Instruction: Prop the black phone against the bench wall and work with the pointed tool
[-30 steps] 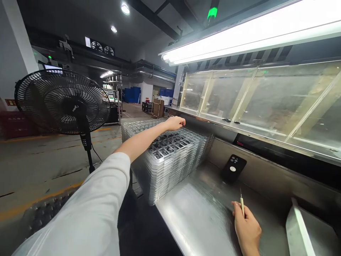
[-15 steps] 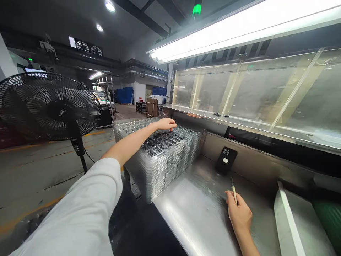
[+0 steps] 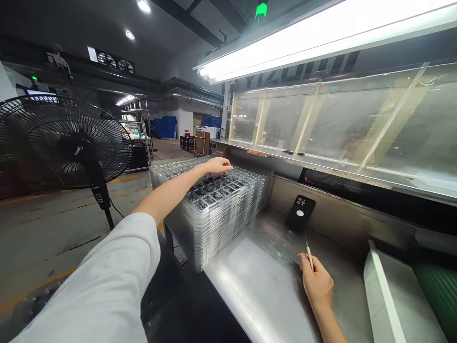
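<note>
- Factory hall: a long steel-and-glass workstation under a bright fluorescent tube [image 3: 321,50], with clear sliding panels [image 3: 332,119] along its back and blue crates [image 3: 163,127] far off down the aisle
- Painted concrete floor [image 3: 53,238] on the left, with a black pedestal fan [image 3: 67,143] standing beside the bench
- The steel bench [image 3: 250,286] carries a tall stack of clear plastic trays [image 3: 217,224] at its near left end, its top tray full of dark items in rows; a pale angled chute [image 3: 389,295] sits at the right
- As things lie, the stack stands whole and the top tray looks fully loaded, with a single black phone case [image 3: 300,213] out on the bare steel, well apart from it; how much is left cannot be judged beyond that
- A white sleeve [image 3: 96,286] runs up to the left hand [image 3: 217,166], reaching across the stack; its grip is half curled, fingertips down on the top tray's far side, with no clear clamp on anything
- The right hand [image 3: 316,281] rests low on the bench, its grip closed thumb to fingers on a slim pick [image 3: 310,255] with a pale handle, tip pointing up
</note>
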`<state>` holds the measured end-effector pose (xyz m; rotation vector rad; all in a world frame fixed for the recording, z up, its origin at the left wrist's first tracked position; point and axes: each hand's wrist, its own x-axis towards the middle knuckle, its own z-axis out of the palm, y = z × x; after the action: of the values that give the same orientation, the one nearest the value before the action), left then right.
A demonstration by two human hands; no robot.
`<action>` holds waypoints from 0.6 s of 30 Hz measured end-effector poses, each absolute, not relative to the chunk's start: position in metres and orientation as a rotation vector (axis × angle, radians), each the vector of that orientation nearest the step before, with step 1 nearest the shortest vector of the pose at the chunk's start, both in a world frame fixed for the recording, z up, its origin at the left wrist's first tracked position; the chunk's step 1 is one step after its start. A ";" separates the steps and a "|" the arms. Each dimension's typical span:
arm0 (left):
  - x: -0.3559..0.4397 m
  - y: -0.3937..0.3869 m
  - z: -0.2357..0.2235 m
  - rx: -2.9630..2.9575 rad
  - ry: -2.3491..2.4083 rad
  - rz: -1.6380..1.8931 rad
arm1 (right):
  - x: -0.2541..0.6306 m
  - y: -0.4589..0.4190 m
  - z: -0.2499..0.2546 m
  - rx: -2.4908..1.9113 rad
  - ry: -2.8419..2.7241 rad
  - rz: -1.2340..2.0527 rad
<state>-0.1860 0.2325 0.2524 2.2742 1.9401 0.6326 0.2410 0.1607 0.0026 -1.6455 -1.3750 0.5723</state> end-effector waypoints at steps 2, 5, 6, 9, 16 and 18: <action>-0.189 0.232 0.252 2.282 1.951 0.668 | 0.242 0.162 0.000 -1.634 -1.388 0.566; -0.189 0.229 0.255 2.313 1.935 0.696 | 0.244 0.167 -0.006 -1.622 -1.406 0.546; -0.186 0.227 0.257 2.335 1.908 0.704 | 0.244 0.169 -0.008 -1.623 -1.407 0.542; -0.165 0.211 0.267 2.446 1.798 0.762 | 0.244 0.171 -0.011 -1.601 -1.405 0.526; -0.063 0.095 0.260 3.254 0.929 0.979 | 0.234 0.166 -0.009 -1.431 -1.363 0.464; -0.036 0.049 0.239 3.330 0.529 1.030 | 0.235 0.168 -0.011 -1.407 -1.333 0.462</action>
<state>-0.0356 0.0495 0.2387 3.3304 0.5287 1.0295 0.2350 0.1684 -0.0115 -1.4073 -1.3333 0.4618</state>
